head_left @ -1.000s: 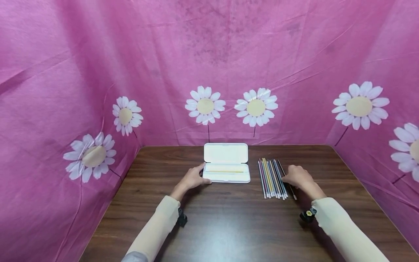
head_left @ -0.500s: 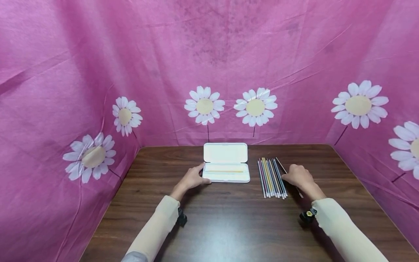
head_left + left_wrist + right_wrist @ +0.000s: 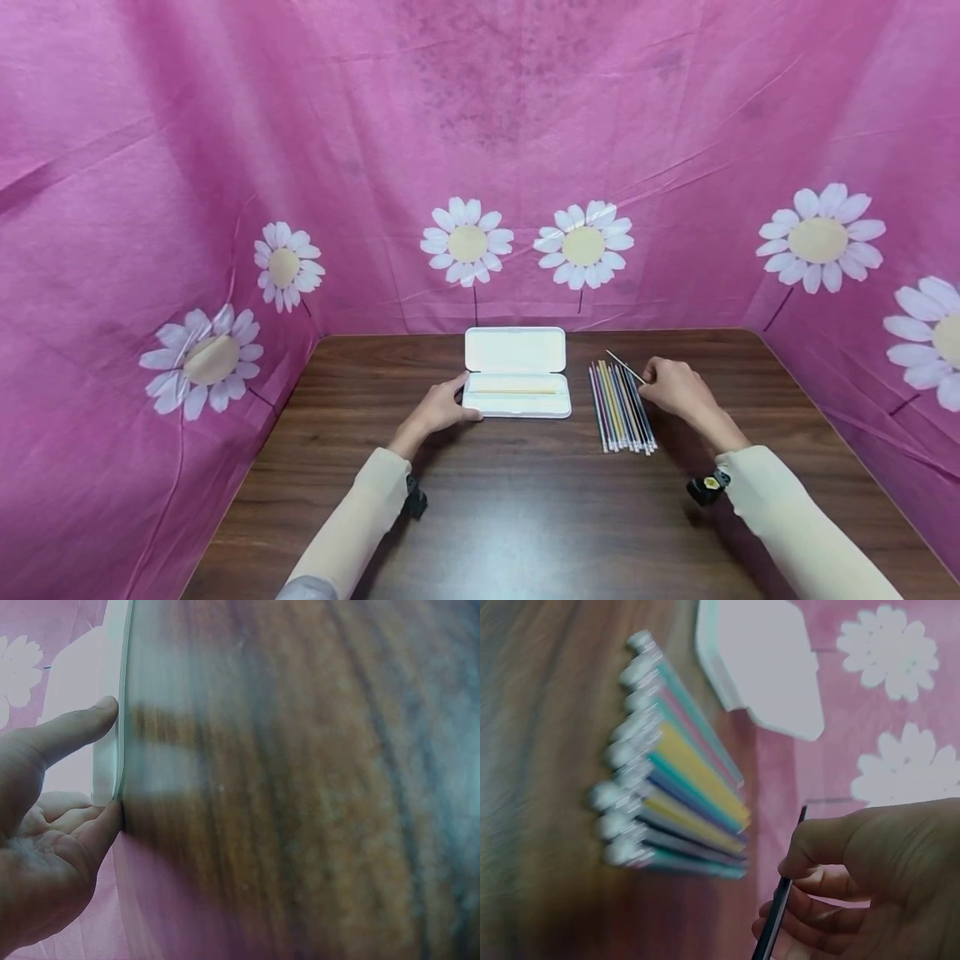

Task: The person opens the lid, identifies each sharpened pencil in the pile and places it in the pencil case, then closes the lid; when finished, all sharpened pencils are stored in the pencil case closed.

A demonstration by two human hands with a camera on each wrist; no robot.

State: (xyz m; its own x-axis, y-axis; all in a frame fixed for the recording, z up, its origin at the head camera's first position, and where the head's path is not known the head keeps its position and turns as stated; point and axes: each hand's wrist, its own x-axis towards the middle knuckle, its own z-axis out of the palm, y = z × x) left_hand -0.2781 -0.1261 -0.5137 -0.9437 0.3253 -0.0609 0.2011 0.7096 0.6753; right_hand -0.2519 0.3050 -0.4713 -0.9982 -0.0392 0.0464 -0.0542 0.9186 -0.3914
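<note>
A white pencil case (image 3: 517, 411) lies on the table with its lid (image 3: 515, 350) raised towards the back. One yellow pencil (image 3: 513, 392) rests inside it. My left hand (image 3: 437, 410) holds the case's left end, thumb at the front edge and fingers round the left side, as the left wrist view also shows. Between thumb and fingers, my right hand (image 3: 677, 390) pinches a dark pencil (image 3: 778, 911), tilted, its far end pointing back and left. Just left of that hand lies a row of several coloured pencils (image 3: 621, 408), white erasers towards me.
The brown wooden table (image 3: 495, 500) ends at a pink cloth (image 3: 390, 167) with daisies, which hangs behind and on both sides. A dark wrist camera (image 3: 705, 489) sits at the right cuff.
My right hand has separated the dark pencil from the row's right side, lifted it and turned its far end leftward. The left hand stays on the case.
</note>
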